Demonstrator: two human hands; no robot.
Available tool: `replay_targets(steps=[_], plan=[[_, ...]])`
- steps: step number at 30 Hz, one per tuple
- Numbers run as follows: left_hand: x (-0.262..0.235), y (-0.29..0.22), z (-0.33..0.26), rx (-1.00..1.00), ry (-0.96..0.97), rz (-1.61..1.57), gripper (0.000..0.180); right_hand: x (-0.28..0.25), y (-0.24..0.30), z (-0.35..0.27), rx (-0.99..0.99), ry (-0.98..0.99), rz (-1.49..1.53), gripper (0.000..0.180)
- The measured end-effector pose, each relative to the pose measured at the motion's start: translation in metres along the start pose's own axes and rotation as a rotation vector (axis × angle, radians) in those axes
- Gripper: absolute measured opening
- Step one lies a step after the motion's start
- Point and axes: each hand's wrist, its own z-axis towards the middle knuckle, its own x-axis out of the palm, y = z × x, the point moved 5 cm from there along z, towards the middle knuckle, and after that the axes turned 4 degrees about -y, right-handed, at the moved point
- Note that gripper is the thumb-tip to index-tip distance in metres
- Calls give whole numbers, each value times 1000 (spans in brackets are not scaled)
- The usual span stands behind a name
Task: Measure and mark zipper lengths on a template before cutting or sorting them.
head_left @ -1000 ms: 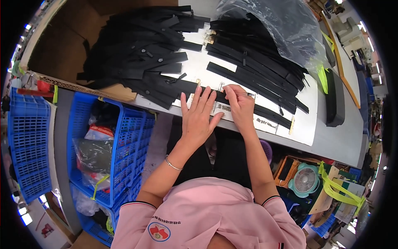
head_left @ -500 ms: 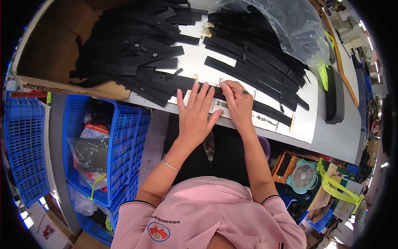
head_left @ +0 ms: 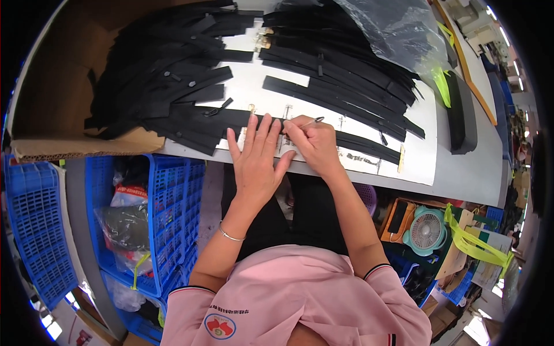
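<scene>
My left hand [head_left: 258, 153] lies flat with its fingers stretched, pressing on a black zipper strip [head_left: 234, 117] at the near edge of the white board [head_left: 424, 167]. Close beside it, my right hand [head_left: 314, 144] is closed around a pen [head_left: 318, 120], whose dark end sticks out above the knuckles. The pen's point is hidden by my fingers, near the strip. To the right of my hand, the strip runs on over the board [head_left: 369, 147]. More black zipper strips [head_left: 340, 72] lie side by side beyond my hands, and a loose heap of them [head_left: 156, 63] covers the left.
An open cardboard box [head_left: 86, 147] stands under the heap on the left. Clear plastic sheeting [head_left: 398, 34] rests over the far strips. A long black block [head_left: 461, 115] sits at the right. Below the table are blue crates [head_left: 167, 219] and a small fan [head_left: 426, 230].
Both hands and the board sit slightly further left in the picture, as the view has shifted. The pen now shows more clearly above my right hand; my left hand still lies flat.
</scene>
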Motion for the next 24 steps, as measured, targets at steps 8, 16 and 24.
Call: replay_targets(steps=[8, 16, 24], plan=[[2, 2, -2, 5, 9, 24, 61, -65, 4, -16, 206, -281, 203, 25], [4, -1, -1, 14, 49, 70, 68, -92, -29, -31, 189, -361, -66, 22], [29, -69, 0, 152, 123, -165, 61, -91, -26, -31, 200, -361, -72, 22]])
